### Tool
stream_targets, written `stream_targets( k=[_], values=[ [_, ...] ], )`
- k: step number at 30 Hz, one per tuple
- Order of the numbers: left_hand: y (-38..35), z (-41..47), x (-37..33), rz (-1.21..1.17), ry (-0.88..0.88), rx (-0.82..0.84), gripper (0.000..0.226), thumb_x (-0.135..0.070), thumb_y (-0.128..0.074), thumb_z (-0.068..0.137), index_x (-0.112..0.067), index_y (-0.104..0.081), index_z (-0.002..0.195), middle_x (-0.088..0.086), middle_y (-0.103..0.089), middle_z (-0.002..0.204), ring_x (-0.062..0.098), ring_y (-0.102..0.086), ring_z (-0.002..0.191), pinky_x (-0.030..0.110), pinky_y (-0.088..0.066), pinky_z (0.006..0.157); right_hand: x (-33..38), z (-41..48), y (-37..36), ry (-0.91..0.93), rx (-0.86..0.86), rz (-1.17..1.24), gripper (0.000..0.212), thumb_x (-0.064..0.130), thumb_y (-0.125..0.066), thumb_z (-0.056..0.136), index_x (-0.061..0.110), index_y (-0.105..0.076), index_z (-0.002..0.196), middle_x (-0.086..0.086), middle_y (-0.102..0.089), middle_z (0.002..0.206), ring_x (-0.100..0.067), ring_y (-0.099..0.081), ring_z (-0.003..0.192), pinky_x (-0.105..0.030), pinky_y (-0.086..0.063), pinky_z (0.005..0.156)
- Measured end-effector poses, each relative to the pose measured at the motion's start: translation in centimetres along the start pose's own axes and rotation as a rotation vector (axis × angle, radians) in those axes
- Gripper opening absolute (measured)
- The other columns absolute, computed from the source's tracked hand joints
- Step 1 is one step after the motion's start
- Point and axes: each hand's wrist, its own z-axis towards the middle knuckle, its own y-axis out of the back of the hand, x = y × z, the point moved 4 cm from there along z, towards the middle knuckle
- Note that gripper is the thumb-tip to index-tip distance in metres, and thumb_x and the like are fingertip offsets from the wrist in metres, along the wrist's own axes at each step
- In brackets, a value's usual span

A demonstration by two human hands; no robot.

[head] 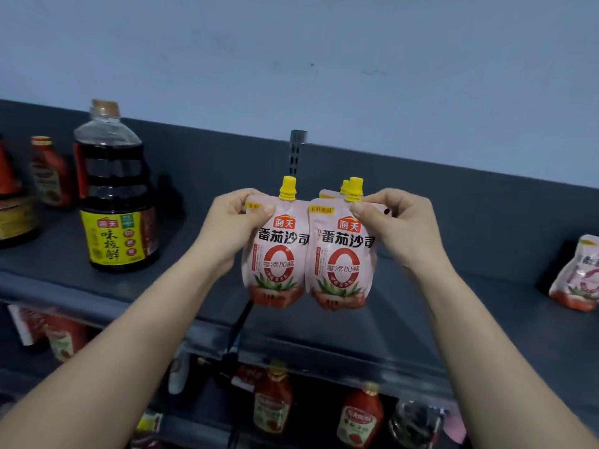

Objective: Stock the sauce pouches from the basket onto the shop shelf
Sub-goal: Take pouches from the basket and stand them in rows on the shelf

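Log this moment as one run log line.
left hand: holds pink yellow-capped tomato sauce pouch | right hand: holds two stacked matching pouches | above dark grey metal shelf | not yet placed

Third pouch (pixel 327 194) mostly hidden behind the right one (pixel 340 254); far-right pouch (pixel 580 273) edge-cropped, blurred.

Both arms were extended up, level with the shelf (pixel 421 322). Left hand (pixel 233 222) and right hand (pixel 398 222) pinched closed on pouch tops, thumbs forward.
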Motion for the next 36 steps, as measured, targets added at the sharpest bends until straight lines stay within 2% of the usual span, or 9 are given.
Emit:
stream_targets(
  k=[3, 8, 12, 19, 24, 26, 30, 33, 36],
  values=[
    [-2.8, 1.9, 1.2, -0.018, 0.047, 0.016, 0.015, -0.003, -0.06, 0.089, -0.012, -0.067, 0.079, -0.003, -0.071, 0.066, 0.009, -0.066, 0.059, 0.02, -0.051, 0.051, -1.2, 1.2, 2.3, -0.004, -0.054, -0.019, 0.008, 0.014, -0.076, 0.08, 0.011, -0.07, 0.074, 0.004, -0.074, 0.069, -0.01, -0.07, 0.064, -0.026, -0.053, 0.054],
    [-6.4, 5.1, 3.8, -0.03, 0.129, 0.055, 0.016, -0.003, -0.059, 0.09, -0.013, -0.069, 0.081, 0.0, -0.073, 0.071, 0.013, -0.069, 0.064, 0.025, -0.056, 0.055, -4.6, 3.4, 4.7, -0.072, -0.115, -0.096, 0.009, 0.018, -0.076, 0.08, 0.017, -0.07, 0.073, -0.002, -0.074, 0.073, -0.013, -0.071, 0.065, -0.029, -0.056, 0.056],
    [-8.6, 7.8, 5.8, -0.001, 0.179, 0.091, 0.009, -0.005, -0.059, 0.091, -0.004, -0.068, 0.093, 0.004, -0.073, 0.077, 0.013, -0.07, 0.065, 0.027, -0.057, 0.057, -6.9, 5.0, 6.1, -0.124, -0.179, -0.128, 0.008, 0.018, -0.076, 0.08, 0.015, -0.071, 0.075, -0.004, -0.074, 0.075, -0.014, -0.07, 0.065, -0.03, -0.056, 0.057],
    [-10.7, 11.4, 8.4, 0.014, 0.206, 0.125, 0.016, -0.003, -0.059, 0.091, -0.012, -0.065, 0.079, -0.001, -0.071, 0.071, 0.007, -0.067, 0.058, 0.019, -0.051, 0.048, -10.6, 7.7, 8.3, -0.195, -0.252, -0.18, 0.008, 0.019, -0.076, 0.08, 0.013, -0.072, 0.077, -0.007, -0.074, 0.079, -0.024, -0.072, 0.076, -0.039, -0.059, 0.066],
    [-10.9, 12.6, 9.5, 0.027, 0.203, 0.154, 0.014, -0.006, -0.059, 0.091, -0.014, -0.066, 0.083, -0.001, -0.072, 0.077, 0.008, -0.068, 0.065, 0.021, -0.052, 0.054, -13.1, 9.0, 8.9, -0.229, -0.266, -0.152, 0.007, 0.02, -0.077, 0.08, 0.017, -0.072, 0.075, -0.007, -0.074, 0.083, -0.028, -0.072, 0.083, -0.044, -0.059, 0.073],
    [-10.6, 12.9, 9.7, 0.062, 0.192, 0.178, 0.013, -0.007, -0.059, 0.091, -0.015, -0.066, 0.084, -0.001, -0.072, 0.079, 0.01, -0.067, 0.069, 0.023, -0.051, 0.059, -13.9, 9.3, 9.0, -0.247, -0.256, -0.132, 0.007, 0.019, -0.076, 0.081, 0.017, -0.072, 0.076, -0.006, -0.074, 0.083, -0.025, -0.072, 0.081, -0.04, -0.059, 0.069],
    [-9.8, 13.4, 9.5, 0.188, 0.154, 0.277, 0.015, 0.001, -0.066, 0.084, -0.014, -0.066, 0.084, -0.008, -0.072, 0.07, 0.004, -0.066, 0.068, 0.02, -0.051, 0.066, -14.1, 9.8, 9.6, -0.26, -0.164, -0.153, 0.01, 0.013, -0.069, 0.086, 0.017, -0.069, 0.078, 0.0, -0.071, 0.078, -0.012, -0.067, 0.068, -0.019, -0.051, 0.054],
    [-9.8, 13.3, 9.2, 0.246, 0.162, 0.28, 0.017, 0.004, -0.07, 0.079, -0.013, -0.065, 0.08, -0.009, -0.072, 0.066, 0.003, -0.067, 0.065, 0.018, -0.051, 0.062, -14.1, 10.4, 10.0, -0.271, -0.056, -0.261, 0.008, 0.01, -0.067, 0.088, 0.017, -0.069, 0.089, 0.004, -0.07, 0.081, -0.005, -0.066, 0.069, -0.016, -0.047, 0.056],
    [-10.3, 13.1, 8.8, 0.225, 0.153, 0.234, 0.022, 0.009, -0.067, 0.08, -0.013, -0.063, 0.077, -0.011, -0.067, 0.054, -0.002, -0.061, 0.05, 0.01, -0.044, 0.047, -14.4, 10.9, 10.2, -0.256, -0.085, -0.321, 0.009, 0.011, -0.07, 0.086, 0.019, -0.071, 0.089, 0.005, -0.07, 0.083, -0.006, -0.066, 0.073, -0.02, -0.049, 0.06]
  ],
)
